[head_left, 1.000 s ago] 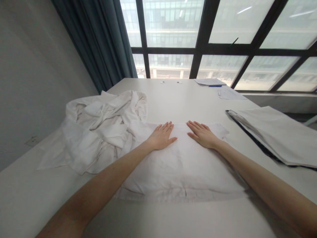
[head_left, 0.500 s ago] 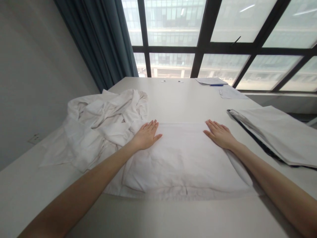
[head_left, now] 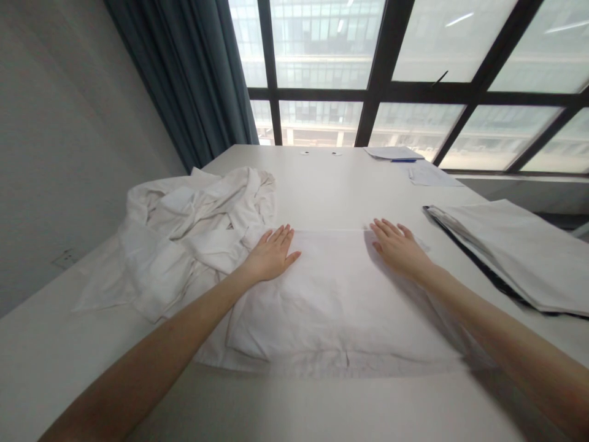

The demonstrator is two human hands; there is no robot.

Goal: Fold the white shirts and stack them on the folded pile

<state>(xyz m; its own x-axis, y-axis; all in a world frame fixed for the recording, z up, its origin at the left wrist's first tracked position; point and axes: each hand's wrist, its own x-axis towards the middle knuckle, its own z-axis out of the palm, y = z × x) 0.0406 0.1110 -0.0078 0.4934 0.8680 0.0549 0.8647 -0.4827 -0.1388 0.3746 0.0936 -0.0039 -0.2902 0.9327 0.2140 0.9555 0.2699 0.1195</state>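
On white surface [head_left: 322, 184], centre: folded white cloth [head_left: 335, 294] lies flat. Left hand [head_left: 271, 252], right hand [head_left: 398, 248] press far corners, fingers extended, flat. Smoothing step; next likely calls for fold.

Both forearms run out of the bottom edge. The folded grey sheet [head_left: 519, 252] is cut off at the right edge. Two small round items [head_left: 319, 153] at the far table end are too small to identify. Cloth beneath the crumpled pile [head_left: 193, 233] is hidden.
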